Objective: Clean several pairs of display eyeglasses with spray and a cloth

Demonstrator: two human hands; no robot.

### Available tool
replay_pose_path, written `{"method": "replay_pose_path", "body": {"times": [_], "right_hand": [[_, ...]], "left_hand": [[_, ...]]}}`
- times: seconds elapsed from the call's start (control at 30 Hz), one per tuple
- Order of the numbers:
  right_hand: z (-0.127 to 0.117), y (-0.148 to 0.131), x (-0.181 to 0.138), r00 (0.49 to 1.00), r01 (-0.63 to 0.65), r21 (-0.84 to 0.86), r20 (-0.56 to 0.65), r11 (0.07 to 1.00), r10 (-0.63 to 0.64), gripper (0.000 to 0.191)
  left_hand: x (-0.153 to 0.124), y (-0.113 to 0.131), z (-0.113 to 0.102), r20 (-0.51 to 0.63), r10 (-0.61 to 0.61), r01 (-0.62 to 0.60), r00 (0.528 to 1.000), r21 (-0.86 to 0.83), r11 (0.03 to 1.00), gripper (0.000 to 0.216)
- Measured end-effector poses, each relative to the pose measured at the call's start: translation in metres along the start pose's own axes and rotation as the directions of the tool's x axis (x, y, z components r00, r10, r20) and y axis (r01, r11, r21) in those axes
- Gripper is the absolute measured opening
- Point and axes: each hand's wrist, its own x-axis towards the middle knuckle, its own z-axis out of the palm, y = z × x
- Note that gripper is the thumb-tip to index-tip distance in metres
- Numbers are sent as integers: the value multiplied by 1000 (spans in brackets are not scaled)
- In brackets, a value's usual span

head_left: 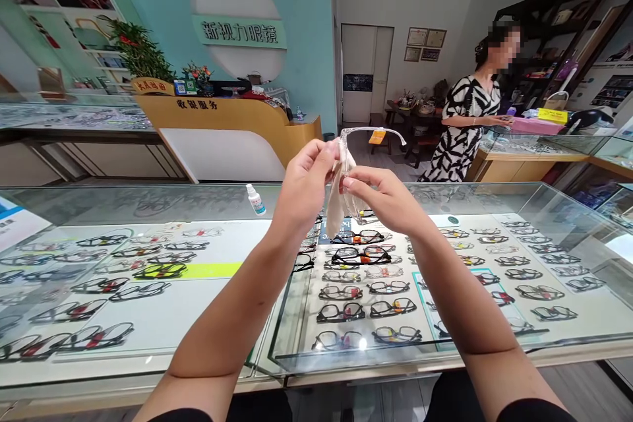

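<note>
Above the glass counter, both hands are together at a pair of clear-framed eyeglasses (357, 130), held on edge with one temple sticking out to the right. An orange tag (377, 136) hangs on that temple. A pale cloth (335, 211) drapes down between the hands against the lenses. My left hand (309, 175) is closed, its thumb and fingers pinching the cloth around the upper part of the frame. With thumb and fingers together, my right hand (378, 190) grips the eyeglasses lower down. Fingers and cloth partly hide the lenses.
A small white spray bottle (256, 200) stands on the glass display counter (222, 194), left of my hands. Rows of eyeglasses (363, 254) lie inside under the glass. Beyond are a cashier desk (222, 120) and, at right, a person (467, 112) by another counter.
</note>
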Motion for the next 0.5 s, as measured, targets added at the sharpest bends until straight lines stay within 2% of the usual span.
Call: {"method": "replay_pose_path", "body": {"times": [0.17,0.37,0.43,0.5], "right_hand": [[2,1,2,1000,-5,-4,17,1000,5,33],[2,0,2,998,38,40,38,998,-40,33],[1,1,2,997,52,46,45,998,-54,35],[0,2,2,997,62,46,50,997,-64,38]], "left_hand": [[1,-4,2,-86,14,-8,996,69,998,30],[5,-10,2,-127,36,-42,991,-45,998,58],[6,-13,0,-136,4,-13,991,-63,998,65],[7,-14,-2,-96,-59,53,994,-68,996,67]]}}
